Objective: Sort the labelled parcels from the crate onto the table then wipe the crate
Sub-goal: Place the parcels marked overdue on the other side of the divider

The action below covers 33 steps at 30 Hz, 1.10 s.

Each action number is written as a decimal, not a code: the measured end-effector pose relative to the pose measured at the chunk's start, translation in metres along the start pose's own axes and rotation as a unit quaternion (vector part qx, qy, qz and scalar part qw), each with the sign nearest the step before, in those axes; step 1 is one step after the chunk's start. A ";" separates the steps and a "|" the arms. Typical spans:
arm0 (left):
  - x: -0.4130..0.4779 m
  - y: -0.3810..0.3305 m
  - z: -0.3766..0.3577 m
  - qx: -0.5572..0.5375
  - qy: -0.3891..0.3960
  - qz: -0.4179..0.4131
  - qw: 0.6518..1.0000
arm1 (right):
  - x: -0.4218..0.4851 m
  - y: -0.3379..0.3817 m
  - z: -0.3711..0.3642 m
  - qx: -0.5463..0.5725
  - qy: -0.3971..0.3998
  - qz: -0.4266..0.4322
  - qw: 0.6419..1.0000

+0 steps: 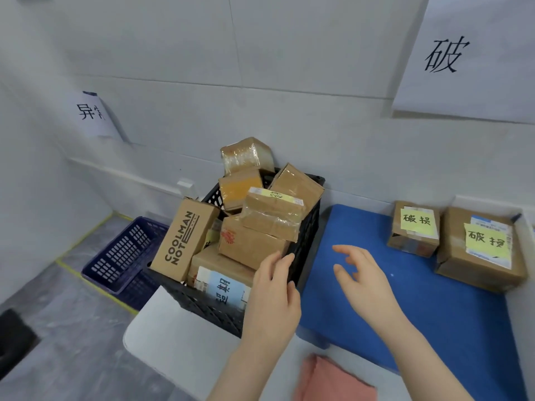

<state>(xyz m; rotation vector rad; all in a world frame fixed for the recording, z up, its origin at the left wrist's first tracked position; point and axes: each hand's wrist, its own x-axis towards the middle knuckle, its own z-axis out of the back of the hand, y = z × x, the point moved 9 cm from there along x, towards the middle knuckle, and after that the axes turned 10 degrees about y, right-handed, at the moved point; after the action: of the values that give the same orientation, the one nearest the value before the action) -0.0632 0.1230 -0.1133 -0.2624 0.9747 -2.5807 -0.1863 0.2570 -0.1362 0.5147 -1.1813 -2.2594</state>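
A black slatted crate [308, 227] stands on the white table's left part, piled with several taped cardboard parcels. A tall box printed COOLMAN NOTE [182, 238] leans at its left side, and a parcel with a blue label [223, 287] lies at the front. My left hand [273, 296] hangs open over the crate's near right corner, fingers straight, holding nothing. My right hand [362, 279] hovers open above the blue mat [419, 308], empty. Two parcels with yellow labels [414, 227] [480, 247] sit at the mat's far right.
A pink cloth [333, 383] lies on the white table [173, 342] at the near edge. A dark blue basket [121, 253] stands on the floor at the left. Paper signs hang on the wall at left [91, 114] and upper right [469, 53].
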 end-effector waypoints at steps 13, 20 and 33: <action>0.136 0.048 0.105 -0.024 -0.048 -0.004 0.999 | 0.124 0.074 -0.024 0.069 -0.051 -0.010 0.996; 0.130 0.061 0.090 -0.112 -0.010 0.013 0.994 | 0.108 0.079 -0.035 0.089 -0.094 -0.038 0.991; 0.129 0.072 0.122 -0.131 -0.008 -0.109 0.985 | 0.057 0.124 -0.040 -0.011 -0.134 0.091 0.987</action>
<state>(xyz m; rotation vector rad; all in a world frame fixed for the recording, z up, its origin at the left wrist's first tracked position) -0.1255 -0.0519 -0.0649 -0.4822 1.3491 -2.6315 -0.1738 0.1382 -0.0598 0.0895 -1.2728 -2.2276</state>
